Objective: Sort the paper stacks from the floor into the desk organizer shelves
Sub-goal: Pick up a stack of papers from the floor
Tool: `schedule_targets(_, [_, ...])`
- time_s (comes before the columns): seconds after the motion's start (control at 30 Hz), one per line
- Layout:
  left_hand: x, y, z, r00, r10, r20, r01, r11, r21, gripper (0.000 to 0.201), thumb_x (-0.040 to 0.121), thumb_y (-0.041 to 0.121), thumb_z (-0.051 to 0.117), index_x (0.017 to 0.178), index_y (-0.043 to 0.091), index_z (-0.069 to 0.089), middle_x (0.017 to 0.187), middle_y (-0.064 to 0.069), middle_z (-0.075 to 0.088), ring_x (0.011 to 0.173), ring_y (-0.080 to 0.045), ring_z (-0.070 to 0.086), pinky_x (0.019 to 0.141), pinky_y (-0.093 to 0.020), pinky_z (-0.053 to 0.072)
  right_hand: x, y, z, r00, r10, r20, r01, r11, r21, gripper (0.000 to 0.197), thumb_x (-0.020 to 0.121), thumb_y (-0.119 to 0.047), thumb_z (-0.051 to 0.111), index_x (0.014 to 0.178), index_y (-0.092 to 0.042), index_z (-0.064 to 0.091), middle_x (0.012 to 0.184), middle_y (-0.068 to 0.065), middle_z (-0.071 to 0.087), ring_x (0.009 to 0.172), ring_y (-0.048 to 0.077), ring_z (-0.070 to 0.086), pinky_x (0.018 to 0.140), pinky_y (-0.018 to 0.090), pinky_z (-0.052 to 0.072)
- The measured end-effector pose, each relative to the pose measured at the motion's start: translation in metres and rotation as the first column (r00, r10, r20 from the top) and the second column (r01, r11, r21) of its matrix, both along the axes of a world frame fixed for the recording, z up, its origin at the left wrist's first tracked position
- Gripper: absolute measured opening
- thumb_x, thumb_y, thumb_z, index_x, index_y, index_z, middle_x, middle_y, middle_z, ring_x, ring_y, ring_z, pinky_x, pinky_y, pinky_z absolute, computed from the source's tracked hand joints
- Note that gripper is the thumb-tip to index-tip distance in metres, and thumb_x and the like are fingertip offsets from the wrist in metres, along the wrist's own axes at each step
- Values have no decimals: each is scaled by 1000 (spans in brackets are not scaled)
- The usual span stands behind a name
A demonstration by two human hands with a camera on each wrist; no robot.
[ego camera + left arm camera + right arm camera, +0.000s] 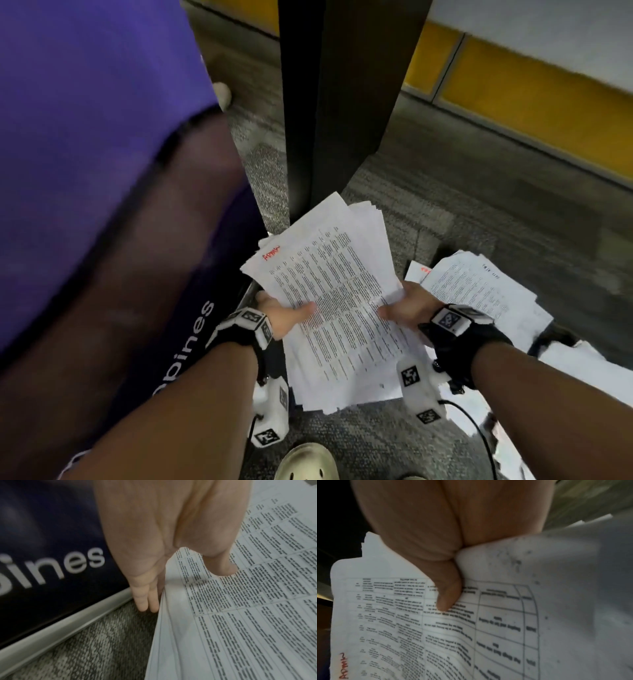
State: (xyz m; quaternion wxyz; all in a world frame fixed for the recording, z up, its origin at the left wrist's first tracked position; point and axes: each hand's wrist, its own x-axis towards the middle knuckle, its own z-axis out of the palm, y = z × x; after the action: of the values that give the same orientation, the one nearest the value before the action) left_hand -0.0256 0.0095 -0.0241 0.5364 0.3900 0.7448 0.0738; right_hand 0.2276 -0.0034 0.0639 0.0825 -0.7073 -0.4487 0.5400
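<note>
A thick stack of printed sheets with a red handwritten word near its top corner is held above the carpet. My left hand grips its left edge, thumb on top and fingers underneath, as the left wrist view shows on the stack. My right hand grips the right edge, thumb pressing the top sheet. A second paper stack lies on the floor to the right. The desk organizer is not in view.
A black furniture leg or panel stands just beyond the held stack. A dark blue board with white lettering leans at the left. More white sheets lie at lower right. My shoe is on grey carpet.
</note>
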Motion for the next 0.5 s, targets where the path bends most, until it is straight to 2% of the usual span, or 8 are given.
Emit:
schedule_targets(0.1, [3,2,58,999,-5,39,2,998,67,149,19,85,75,138,7,32,134,-3,51,120,-23,53,104,-40,45,6,1,47,993,21,113,-21,1000,2,41,82,-4,69,121,1,57,121,19,62,113,35,58,84,29,48])
schedule_targets(0.17, [7,-2,107,996,-44,79,43,999,17,160,8,89,69,141,9,27,138,-8,47,123,-28,51,107,-42,41,10,-3,86,993,29,116,-32,999,28,44,81,-5,71,122,-1,57,123,20,61,116,36,56,94,36,46])
schedule_targets(0.23, [10,-7,145,987,-92,131,99,994,-45,154,14,85,73,140,8,28,143,-12,45,127,-32,48,107,-42,38,13,-13,132,991,46,125,-54,997,59,49,79,-7,73,125,-3,56,124,16,61,117,33,57,100,39,46])
schedule_targets(0.3, [12,-14,191,978,-159,138,168,984,-58,144,16,85,73,131,6,39,134,-14,52,118,-32,54,97,-41,42,12,-23,173,987,84,140,-97,992,84,47,76,-10,76,121,-7,61,121,10,64,115,27,59,102,40,46])
schedule_targets(0.33, [13,-18,211,973,-188,131,194,980,-35,130,12,86,71,113,8,48,115,-13,59,103,-30,59,89,-39,45,10,-29,194,981,114,159,-131,986,102,45,77,-12,76,119,-9,63,120,8,64,113,25,60,102,40,46])
schedule_targets(0.4, [12,-33,263,966,-222,129,224,975,4,107,6,89,67,79,17,39,81,-4,51,82,-26,60,80,-39,49,4,-47,243,970,149,194,-180,972,151,41,77,-13,75,116,-13,63,120,7,65,112,23,60,103,41,45])
schedule_targets(0.43, [11,-45,293,963,-242,122,239,970,40,102,11,90,66,76,16,37,79,-4,51,86,-27,62,83,-40,53,1,-58,266,972,141,186,-175,967,186,39,78,-12,75,115,-14,64,119,5,65,111,21,60,103,41,44])
schedule_targets(0.5, [8,-67,344,960,-274,63,264,955,133,94,31,84,65,82,7,47,90,-11,63,98,-28,66,88,-40,56,-5,-83,320,965,158,208,-211,941,266,37,79,-11,73,114,-16,63,114,1,66,107,17,59,100,35,45])
